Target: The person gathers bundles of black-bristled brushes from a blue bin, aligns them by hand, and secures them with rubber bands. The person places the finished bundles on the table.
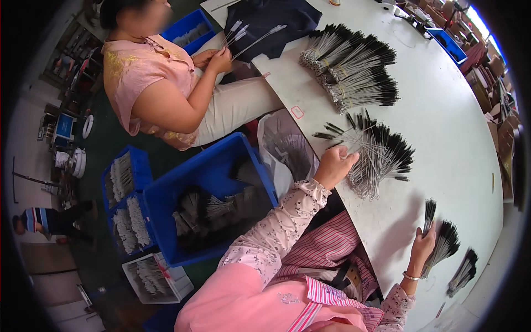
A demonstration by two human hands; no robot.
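My left hand (334,166) reaches to the near edge of a loose heap of wire brushes (381,152) with black bristles and thin silvery stems. Its fingers are pinched on the wire of a brush at the heap's left side; how many are in the pinch I cannot tell. To the right, my right hand (422,247) is closed round a small bunch of the same brushes, their black tips (430,210) pointing up past the fingers. Right beside that hand lies a fanned bundle (442,247), partly hidden by it. Another small bundle (462,273) rests farther right.
Bundled brushes (354,66) are stacked toward the table's (442,149) far side. A big blue crate (160,221) of dark brushes stands left of my arm, next to a clear plastic bag (279,146). Across from me a co-worker (160,83) holds several brushes beside dark cloth (271,25).
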